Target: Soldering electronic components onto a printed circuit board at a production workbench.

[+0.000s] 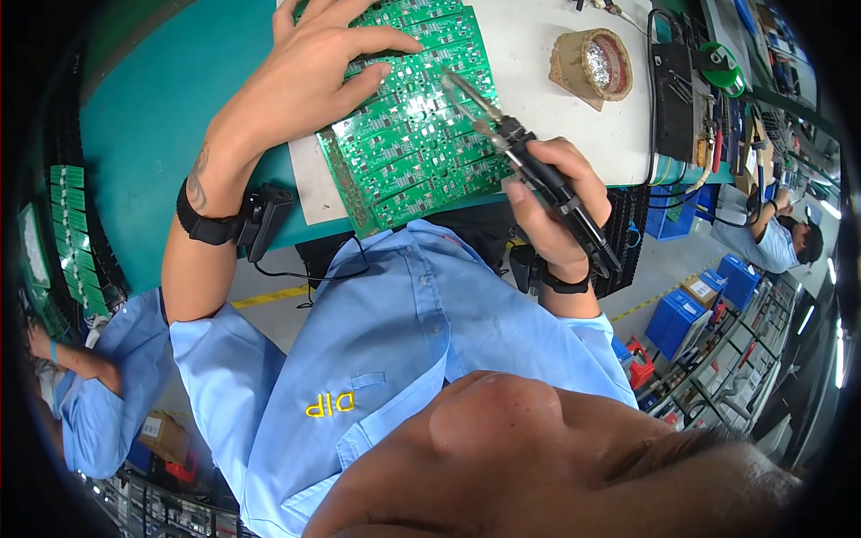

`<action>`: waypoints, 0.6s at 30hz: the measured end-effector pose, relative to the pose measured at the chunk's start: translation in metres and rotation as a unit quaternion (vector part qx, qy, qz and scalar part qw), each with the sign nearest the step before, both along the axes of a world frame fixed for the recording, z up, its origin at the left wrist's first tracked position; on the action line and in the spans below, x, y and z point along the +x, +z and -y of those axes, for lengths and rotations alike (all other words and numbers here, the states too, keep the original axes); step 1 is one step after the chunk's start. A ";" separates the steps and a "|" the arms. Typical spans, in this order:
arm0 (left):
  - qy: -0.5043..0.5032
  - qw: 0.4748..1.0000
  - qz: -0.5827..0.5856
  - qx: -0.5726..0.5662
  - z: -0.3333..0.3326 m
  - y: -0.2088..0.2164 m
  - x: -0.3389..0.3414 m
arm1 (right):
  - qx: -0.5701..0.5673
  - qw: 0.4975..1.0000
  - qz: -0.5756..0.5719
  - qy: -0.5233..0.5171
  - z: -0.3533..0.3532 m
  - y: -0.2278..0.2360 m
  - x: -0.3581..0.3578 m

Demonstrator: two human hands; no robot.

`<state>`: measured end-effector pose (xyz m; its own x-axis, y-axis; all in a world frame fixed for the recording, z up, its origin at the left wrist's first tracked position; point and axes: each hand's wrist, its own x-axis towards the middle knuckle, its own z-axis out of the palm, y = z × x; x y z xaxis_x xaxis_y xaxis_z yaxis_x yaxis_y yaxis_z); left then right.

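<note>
A green circuit board panel (413, 134) crowded with small components lies tilted across a white sheet near the table's front edge. Spread over its upper left part is my left hand (309, 76), with thumb and index finger stretched out on the board's surface. My right hand (565, 197) is closed around the black handle of soldering tweezers (547, 179). Their two metal tips are apart and point up and left over the right half of the panel; whether they touch it I cannot tell. Each wrist wears a black strap with a small device.
A brown ring-shaped holder (592, 67) with shiny contents stands right of the board. Farther right are a black tool holder (677, 99) and a green reel (723, 70). Green boards (72, 233) stand in a rack at left, beside a co-worker's arm (81, 359). Blue bins (677, 321) sit lower right.
</note>
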<state>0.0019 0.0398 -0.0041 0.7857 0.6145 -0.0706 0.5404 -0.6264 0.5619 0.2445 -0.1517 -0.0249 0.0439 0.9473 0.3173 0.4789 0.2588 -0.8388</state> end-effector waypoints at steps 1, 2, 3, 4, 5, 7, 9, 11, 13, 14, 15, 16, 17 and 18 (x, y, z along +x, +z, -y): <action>0.001 1.000 0.006 -0.002 0.000 0.001 0.000 | -0.005 1.000 -0.004 0.008 -0.004 0.000 -0.004; 0.001 1.000 0.012 -0.003 0.000 0.002 0.001 | -0.010 1.000 -0.008 0.016 -0.007 -0.001 -0.008; 0.002 1.000 0.017 -0.005 0.000 0.003 0.001 | -0.015 1.000 -0.012 0.023 -0.010 -0.001 -0.010; 0.004 1.000 0.017 -0.006 0.001 0.003 0.001 | -0.017 0.999 -0.013 0.026 -0.012 -0.002 -0.011; 0.003 1.000 0.020 -0.005 0.001 0.004 0.001 | -0.017 0.999 -0.011 0.031 -0.014 -0.003 -0.012; 0.001 1.000 0.026 -0.003 0.002 0.004 0.000 | -0.016 0.999 -0.007 0.041 -0.016 -0.004 -0.013; 0.002 1.000 0.029 -0.002 0.003 0.003 -0.001 | -0.021 0.999 -0.006 0.042 -0.017 -0.005 -0.013; 0.001 0.999 0.035 0.002 0.003 0.002 -0.002 | -0.029 0.999 -0.004 0.041 -0.017 -0.005 -0.013; 0.002 1.000 0.029 -0.003 0.005 0.004 -0.001 | -0.033 0.999 -0.005 0.042 -0.016 -0.007 -0.013; 0.004 1.000 0.024 -0.006 0.004 0.007 0.000 | -0.035 0.998 -0.007 0.043 -0.018 -0.007 -0.013; 0.005 1.000 0.018 -0.008 0.003 0.008 0.001 | -0.037 0.998 -0.008 0.043 -0.018 -0.007 -0.013; 0.006 1.000 0.018 -0.009 0.003 0.007 0.001 | -0.038 0.998 -0.008 0.044 -0.019 -0.007 -0.013; 0.006 1.000 0.017 -0.010 0.002 0.007 0.000 | -0.040 0.998 -0.009 0.046 -0.020 -0.007 -0.013; 0.006 1.000 0.016 -0.011 0.002 0.006 0.000 | -0.043 0.998 -0.010 0.047 -0.021 -0.008 -0.013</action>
